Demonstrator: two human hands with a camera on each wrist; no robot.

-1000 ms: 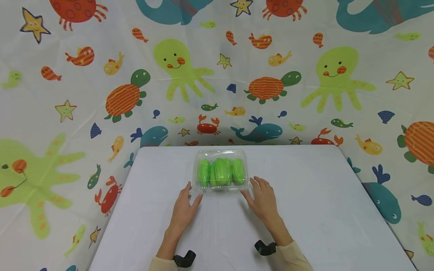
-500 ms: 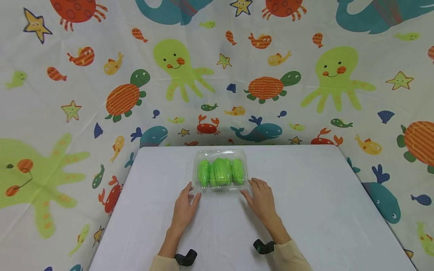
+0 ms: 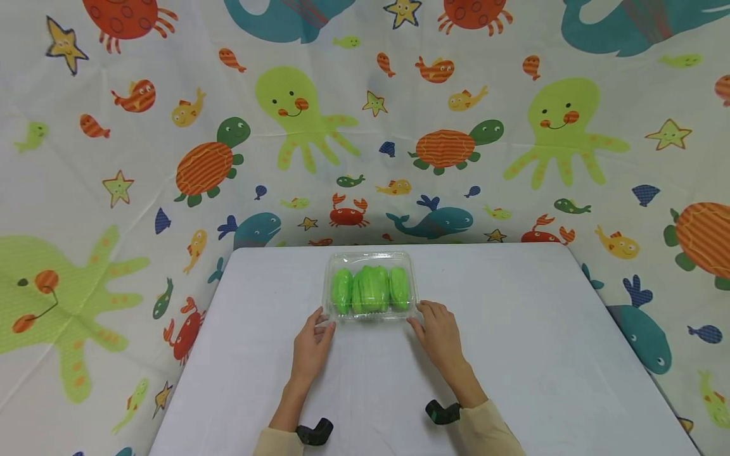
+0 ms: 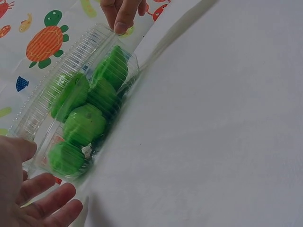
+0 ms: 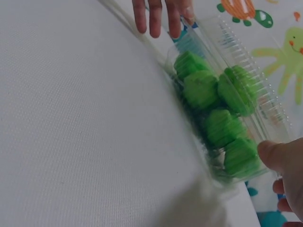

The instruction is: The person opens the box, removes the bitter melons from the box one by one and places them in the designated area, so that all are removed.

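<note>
A clear plastic clamshell box (image 3: pixel 371 310) with a ribbed lid stands at the table's far middle. Inside lie several plump bright green pieces (image 3: pixel 371 289), lumpy and ridged; their kind is unclear. At the box's near left corner is my left hand (image 3: pixel 310 354), thumb by the rim (image 4: pixel 28 150) and fingers loosely spread below it. My right hand (image 3: pixel 441 339) pinches the near right corner: the right wrist view has its thumb (image 5: pixel 270 153) over the rim with fingers curled behind. The left wrist view also shows that right hand (image 4: pixel 122 13) at the far corner.
A white cloth covers the table (image 3: pixel 513 348), whose back edge lies just beyond the box. Behind and beside it hangs a curtain (image 3: pixel 319 215) printed with sea animals. Each wrist carries a black camera mount (image 3: pixel 315 432), below beige sleeves.
My left thumb has drawn in toward its fingers at the box corner. The right hand has shifted slightly closer to its corner. The box stays in place on the table.
</note>
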